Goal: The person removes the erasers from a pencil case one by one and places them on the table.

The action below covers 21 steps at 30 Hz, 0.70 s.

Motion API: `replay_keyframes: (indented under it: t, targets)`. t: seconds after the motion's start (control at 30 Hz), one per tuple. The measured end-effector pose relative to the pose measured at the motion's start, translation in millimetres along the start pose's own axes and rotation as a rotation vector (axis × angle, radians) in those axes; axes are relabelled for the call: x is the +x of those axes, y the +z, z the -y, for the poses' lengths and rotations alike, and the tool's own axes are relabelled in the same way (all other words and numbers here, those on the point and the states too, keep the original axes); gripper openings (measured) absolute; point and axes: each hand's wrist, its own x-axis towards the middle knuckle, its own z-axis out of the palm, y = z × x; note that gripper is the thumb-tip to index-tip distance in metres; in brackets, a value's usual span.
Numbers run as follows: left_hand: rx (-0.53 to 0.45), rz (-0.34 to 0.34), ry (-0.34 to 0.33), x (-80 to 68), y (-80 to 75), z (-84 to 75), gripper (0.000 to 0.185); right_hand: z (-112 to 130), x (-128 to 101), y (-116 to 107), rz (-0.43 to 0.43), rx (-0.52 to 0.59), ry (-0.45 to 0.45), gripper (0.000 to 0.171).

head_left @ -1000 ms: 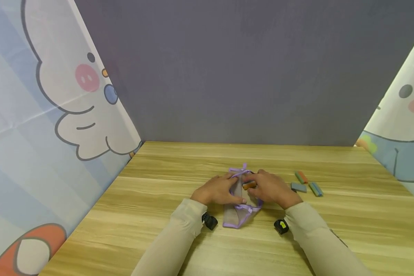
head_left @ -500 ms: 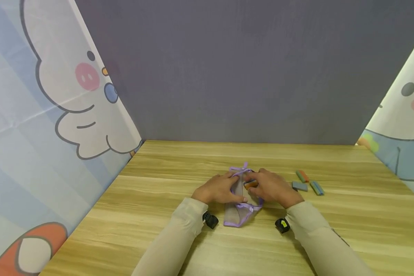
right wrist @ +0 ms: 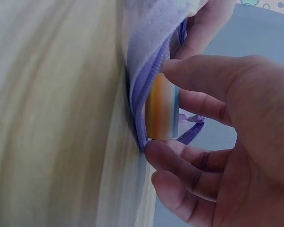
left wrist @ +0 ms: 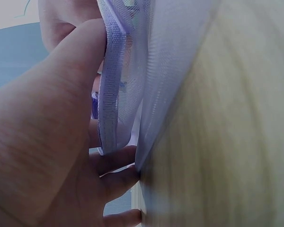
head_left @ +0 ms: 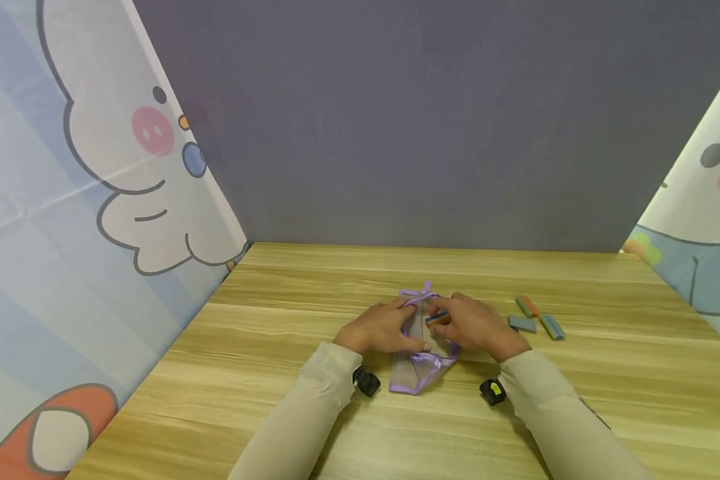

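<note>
**Inspector:** Begin at the fingers. The right hand (right wrist: 227, 142) pinches an orange-and-blue block (right wrist: 162, 106) between thumb and forefinger, its edge set against the purple hem of the mesh pouch (right wrist: 151, 42).

**Clerk:** And the other side?

**Inspector:** The left hand (left wrist: 47, 142) grips the pouch's rim; the left thumb (left wrist: 80, 61) lies along the purple trim and the fingers curl beneath, so the mouth is held apart. Whether the mouth is fully spread cannot be told, the wrist view being too close and blurred.

**Clerk:** Where does the pouch lie?

**Inspector:** In the head view, the pouch (head_left: 417, 370) rests on the wooden table (head_left: 276, 373) between the two hands, its closed end toward the person and its bow-tied mouth away from them.

**Clerk:** Any change in the last second?

**Inspector:** Slight. The block showed more orange beside the right hand a second ago; now less of it shows (the fingers have closed in over it), and the hands sit a touch nearer together. The pouch has not shifted. Judged from that, the block is at the opening, going in, not yet inside.

**Clerk:** Further out?

**Inspector:** Three more blocks (head_left: 534, 320) lie to the right, well apart from the pouch. A grey backdrop (head_left: 432, 120) and cartoon-printed curtains (head_left: 96, 167) enclose the table.
</note>
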Motion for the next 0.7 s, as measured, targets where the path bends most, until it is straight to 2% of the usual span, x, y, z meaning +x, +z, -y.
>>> replay_keyframes:
  t: [0.43,0.7]
  targets:
    - [0.0,-0.013,0.008,0.2,0.8,1.0,0.096,0.2,0.3,-1.5,-0.006,-0.018,-0.024,0.02]
    - [-0.002,-0.025,0.019,-0.6,-0.1,-0.5,0.094,0.6,0.0,-0.1,-0.01,-0.018,-0.009,0.021]
